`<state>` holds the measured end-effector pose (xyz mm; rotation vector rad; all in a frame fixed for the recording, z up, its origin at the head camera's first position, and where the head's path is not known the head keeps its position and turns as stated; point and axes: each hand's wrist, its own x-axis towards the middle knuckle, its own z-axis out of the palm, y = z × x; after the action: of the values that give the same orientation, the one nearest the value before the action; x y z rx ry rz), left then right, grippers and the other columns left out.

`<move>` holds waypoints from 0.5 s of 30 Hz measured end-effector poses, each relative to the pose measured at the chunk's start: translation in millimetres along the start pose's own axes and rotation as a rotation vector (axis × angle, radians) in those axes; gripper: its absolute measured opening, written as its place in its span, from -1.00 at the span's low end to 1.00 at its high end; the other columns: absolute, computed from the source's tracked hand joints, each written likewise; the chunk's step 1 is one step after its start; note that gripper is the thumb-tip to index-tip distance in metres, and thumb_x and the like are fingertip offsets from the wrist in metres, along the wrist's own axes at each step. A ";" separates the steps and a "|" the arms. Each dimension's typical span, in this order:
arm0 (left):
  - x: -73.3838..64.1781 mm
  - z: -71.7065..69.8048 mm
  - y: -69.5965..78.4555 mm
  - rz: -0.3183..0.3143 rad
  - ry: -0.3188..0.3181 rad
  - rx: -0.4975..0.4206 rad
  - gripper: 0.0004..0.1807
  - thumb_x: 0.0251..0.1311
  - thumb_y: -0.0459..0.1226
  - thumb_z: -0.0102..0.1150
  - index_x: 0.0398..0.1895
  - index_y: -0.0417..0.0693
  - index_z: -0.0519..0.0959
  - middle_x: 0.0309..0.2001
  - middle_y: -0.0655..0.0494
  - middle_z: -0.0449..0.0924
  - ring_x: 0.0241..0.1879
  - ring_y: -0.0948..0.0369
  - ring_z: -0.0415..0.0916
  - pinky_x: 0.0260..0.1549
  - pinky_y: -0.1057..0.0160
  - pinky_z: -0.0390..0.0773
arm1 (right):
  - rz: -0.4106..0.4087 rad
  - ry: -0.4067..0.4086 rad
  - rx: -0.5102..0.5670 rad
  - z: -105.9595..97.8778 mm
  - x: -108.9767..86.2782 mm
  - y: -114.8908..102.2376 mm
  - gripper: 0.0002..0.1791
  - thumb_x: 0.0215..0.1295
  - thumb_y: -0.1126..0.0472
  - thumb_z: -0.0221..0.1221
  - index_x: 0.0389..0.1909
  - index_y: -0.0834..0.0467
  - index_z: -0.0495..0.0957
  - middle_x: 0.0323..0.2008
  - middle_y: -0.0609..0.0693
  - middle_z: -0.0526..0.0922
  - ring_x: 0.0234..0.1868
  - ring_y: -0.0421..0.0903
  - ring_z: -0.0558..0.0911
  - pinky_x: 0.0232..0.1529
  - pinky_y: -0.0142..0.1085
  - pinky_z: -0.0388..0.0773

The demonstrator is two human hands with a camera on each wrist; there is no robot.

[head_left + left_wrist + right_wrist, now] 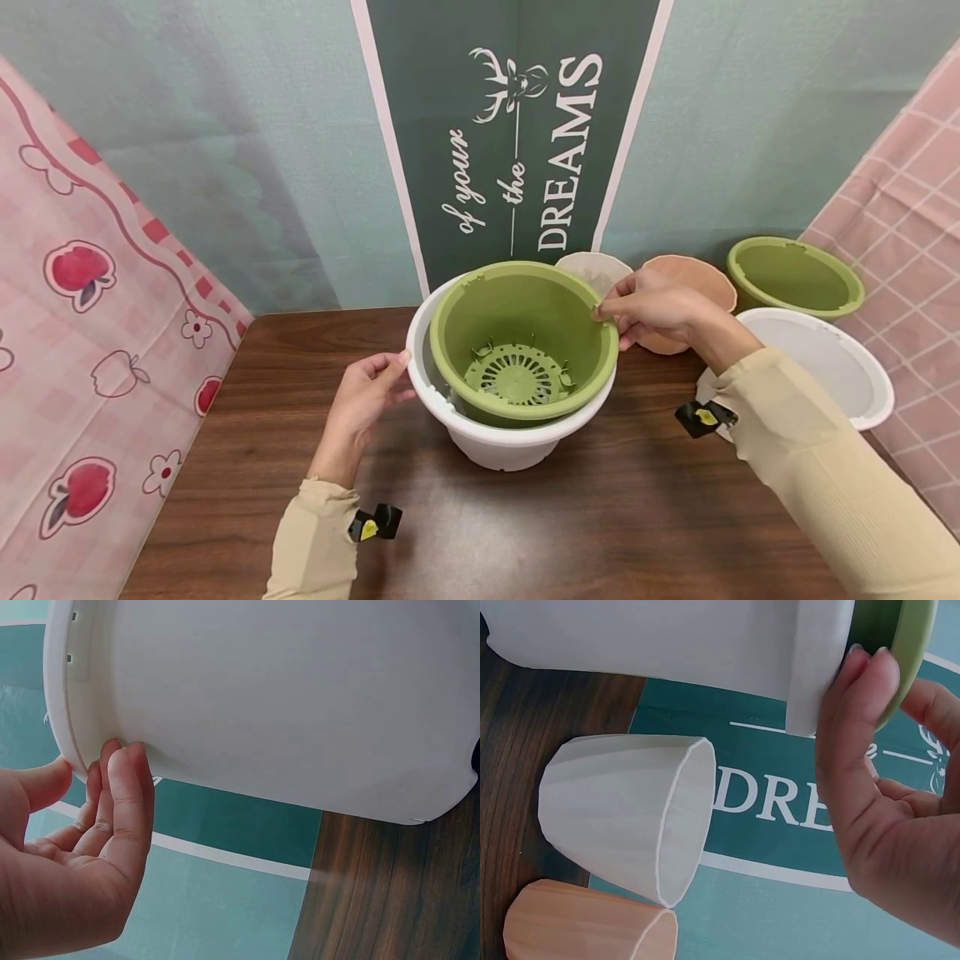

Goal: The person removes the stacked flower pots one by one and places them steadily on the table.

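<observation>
A green plastic flower pot (510, 308) with a slotted bottom sits partly inside a larger white flower pot (504, 452), its rim raised above the white one. My left hand (366, 393) pinches the white pot's rim at its left side; the left wrist view has the thumb on the rim and the fingers under it against the wall (285, 697). At the right, my right hand (654, 307) holds the green pot's rim between thumb and fingers. In the right wrist view those fingers pass beside the white rim (817, 667), under the green rim (915, 652).
Behind my right hand stand a small off-white pot (615, 802) and a peach pot (693, 279). Farther right are another green pot (795, 279) and another white pot (813, 358). A printed cloth (300, 150) hangs behind the brown wooden table (262, 467).
</observation>
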<state>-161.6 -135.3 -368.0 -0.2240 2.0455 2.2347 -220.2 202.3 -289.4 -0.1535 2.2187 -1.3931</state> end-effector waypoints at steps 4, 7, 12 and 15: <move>-0.5 0.0 -0.5 0.001 0.003 0.004 -0.77 0.27 -0.34 0.02 -0.26 -0.46 0.46 -0.42 0.08 0.54 -0.41 0.28 0.55 -0.33 0.27 0.64 | 0.015 -0.021 0.042 -0.5 -1.3 -0.6 -0.86 0.21 0.35 0.08 -0.33 0.40 0.40 -0.56 0.00 0.56 -0.60 -0.21 0.54 -0.48 -0.38 0.61; -0.7 0.1 -0.9 0.001 0.006 0.008 -0.75 0.27 -0.34 0.03 -0.25 -0.48 0.45 -0.41 0.08 0.53 -0.40 0.29 0.54 -0.34 0.28 0.64 | 0.021 -0.034 0.060 -1.0 -1.8 -0.8 -0.86 0.22 0.35 0.09 -0.33 0.38 0.41 -0.56 0.00 0.57 -0.58 -0.20 0.55 -0.47 -0.37 0.61; -1.0 0.3 -0.6 -0.003 0.003 0.010 -0.74 0.27 -0.34 0.02 -0.22 -0.49 0.44 -0.42 0.08 0.54 -0.41 0.28 0.55 -0.35 0.31 0.63 | 0.027 -0.048 0.072 -1.7 -2.5 -0.8 -0.87 0.24 0.35 0.08 -0.33 0.39 0.40 -0.54 0.01 0.58 -0.56 -0.19 0.57 -0.45 -0.37 0.62; -1.3 0.2 -0.4 -0.004 0.004 0.010 -0.74 0.27 -0.34 0.03 -0.23 -0.48 0.44 -0.43 0.08 0.54 -0.41 0.28 0.55 -0.35 0.31 0.63 | 0.028 -0.059 0.079 -2.4 -3.0 -0.5 -0.86 0.25 0.35 0.08 -0.34 0.39 0.38 -0.53 0.02 0.59 -0.55 -0.19 0.58 -0.43 -0.37 0.62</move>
<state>-160.3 -135.0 -368.1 -0.2317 2.0553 2.2230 -218.9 205.0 -287.0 -0.1340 2.1072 -1.4401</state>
